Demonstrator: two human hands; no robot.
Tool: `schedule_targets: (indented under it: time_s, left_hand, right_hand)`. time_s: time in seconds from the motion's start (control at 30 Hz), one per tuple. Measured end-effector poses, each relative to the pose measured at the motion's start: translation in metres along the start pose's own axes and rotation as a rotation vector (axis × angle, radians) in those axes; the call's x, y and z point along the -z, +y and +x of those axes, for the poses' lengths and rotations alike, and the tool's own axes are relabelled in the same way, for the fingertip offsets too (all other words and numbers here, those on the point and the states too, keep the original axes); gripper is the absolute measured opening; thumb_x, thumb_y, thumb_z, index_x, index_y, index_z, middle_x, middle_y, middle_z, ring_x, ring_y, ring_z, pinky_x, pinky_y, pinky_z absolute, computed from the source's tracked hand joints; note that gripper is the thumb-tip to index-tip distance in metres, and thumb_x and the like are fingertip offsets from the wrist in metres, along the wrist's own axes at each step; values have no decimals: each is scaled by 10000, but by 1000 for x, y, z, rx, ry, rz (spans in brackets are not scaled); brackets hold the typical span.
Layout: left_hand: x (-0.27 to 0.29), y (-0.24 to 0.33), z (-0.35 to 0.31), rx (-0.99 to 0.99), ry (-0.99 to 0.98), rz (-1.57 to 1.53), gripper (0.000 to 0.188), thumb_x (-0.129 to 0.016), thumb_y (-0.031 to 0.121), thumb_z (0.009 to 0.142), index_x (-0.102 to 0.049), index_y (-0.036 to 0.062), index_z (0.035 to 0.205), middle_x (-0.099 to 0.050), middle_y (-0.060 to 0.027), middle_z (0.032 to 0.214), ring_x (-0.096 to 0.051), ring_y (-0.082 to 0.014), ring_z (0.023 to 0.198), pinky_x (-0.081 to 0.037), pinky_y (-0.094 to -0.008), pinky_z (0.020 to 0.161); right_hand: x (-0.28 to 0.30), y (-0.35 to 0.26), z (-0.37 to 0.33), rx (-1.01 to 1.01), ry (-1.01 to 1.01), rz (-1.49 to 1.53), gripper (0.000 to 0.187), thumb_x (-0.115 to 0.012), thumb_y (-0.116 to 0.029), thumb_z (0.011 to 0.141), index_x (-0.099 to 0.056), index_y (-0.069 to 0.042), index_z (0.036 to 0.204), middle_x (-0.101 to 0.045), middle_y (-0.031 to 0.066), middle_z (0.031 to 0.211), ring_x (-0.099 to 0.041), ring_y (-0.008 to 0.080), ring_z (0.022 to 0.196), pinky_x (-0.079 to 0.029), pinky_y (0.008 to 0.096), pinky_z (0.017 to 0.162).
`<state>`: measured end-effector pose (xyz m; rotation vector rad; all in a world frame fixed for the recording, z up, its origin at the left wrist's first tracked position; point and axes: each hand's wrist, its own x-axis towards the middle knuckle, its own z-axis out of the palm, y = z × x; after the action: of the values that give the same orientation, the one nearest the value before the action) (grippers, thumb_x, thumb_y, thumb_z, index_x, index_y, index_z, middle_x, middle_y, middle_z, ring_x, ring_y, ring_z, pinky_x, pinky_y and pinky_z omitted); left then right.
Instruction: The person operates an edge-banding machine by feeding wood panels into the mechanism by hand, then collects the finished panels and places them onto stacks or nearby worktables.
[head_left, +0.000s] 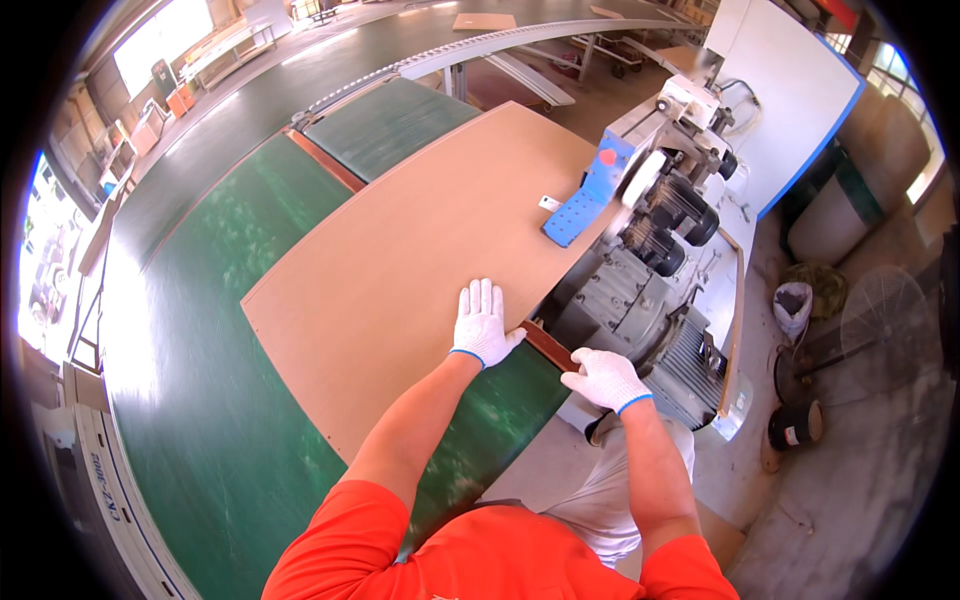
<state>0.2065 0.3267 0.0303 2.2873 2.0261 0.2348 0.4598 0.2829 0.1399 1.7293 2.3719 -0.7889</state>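
A large light-brown board [430, 240] lies flat across the green work surface [240, 400], its far right edge beneath the machine's blue guard plate [590, 195]. My left hand [484, 323], in a white knit glove, is spread flat on the board near its right edge. Just right of it, a reddish-brown strip [549, 346] runs along a gap in the surface. My gloved right hand [607, 380] is beside the strip's near end, in front of the machine's motor [688, 365]. Its fingers are curled in, and whatever they may hold is hidden.
The edge machine [640, 290], with dark motors and a pale wheel, stands along the board's right side. A roller track [400, 70] curves behind. On the right floor are a standing fan [870, 320], a white sack [793, 308] and a dark spool [797, 426].
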Motion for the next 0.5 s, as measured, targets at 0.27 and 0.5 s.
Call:
schedule_targets:
  time_s: [0.27,0.5]
  left_hand:
    - [1,-2,-3,-5,-3,19,1020,-591,627,937,-293,-105,1582,-216,-320,1677,-156,-466,1580,-89,-547,1293]
    - [-2,-1,-1,-33,18,24,1010,-596,622,936,-309,-111,1569,-244,-329,1660,-185,-476,1568,-113,-553,1289]
  right_hand:
    - [0,2,0,20,17,12,483,-627,-439,908,-670,-30,1161,-748,211,1017,-714,390,990,-551,480,879]
    - [1,4,0,34,38,8,469,-631,-439,907,-667,-31,1136,-746,203,1007,-713,388,981,-550,478,873]
